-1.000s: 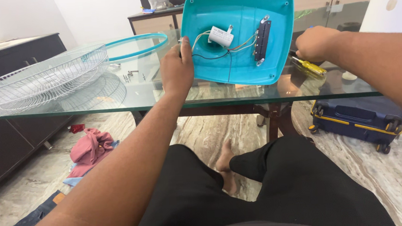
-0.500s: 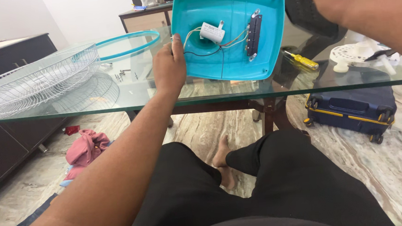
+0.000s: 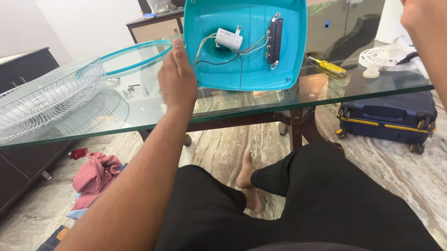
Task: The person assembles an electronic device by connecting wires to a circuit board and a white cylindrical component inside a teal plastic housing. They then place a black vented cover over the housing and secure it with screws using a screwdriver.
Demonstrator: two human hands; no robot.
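Glass-topped table (image 3: 145, 112) on a dark frame, marble-patterned floor beneath, dark cabinets along the left wall and a sideboard at the back.

Far left edge of the table: white wire fan guard (image 3: 35, 98), lying dished side up. Behind it, toward the back edge, a teal ring (image 3: 136, 50). Between guard and hand, a small scatter of screws (image 3: 134, 88) on the glass.

Left hand (image 3: 178, 82): fingers straight and together, thumb tucked along the left rim of the teal fan base cover (image 3: 250, 62), which stands tilted up on its lower edge near the front middle of the table, hollow side facing the person. The grip looks light, more a steadying press than a clasp. Inside the cover: a white cylindrical capacitor (image 3: 228, 38), thin wires (image 3: 214, 59), a black switch block (image 3: 274, 42).

Judgement: to keep the cover steady, the thumb should stay clear of the wires, and the lower edge should stay planted on the glass so it cannot slide.

Right of the cover: yellow-handled screwdriver (image 3: 326, 66) on the glass, then a white fan part (image 3: 385, 59) near the right edge. Navy suitcase (image 3: 386, 120) on the floor below.

Right hand (image 3: 428, 4): raised at upper right, close to the camera, well away from the table; how far it is closed, or whether it holds anything, cannot be told.

Clothes (image 3: 94, 174) lie on the floor at left.
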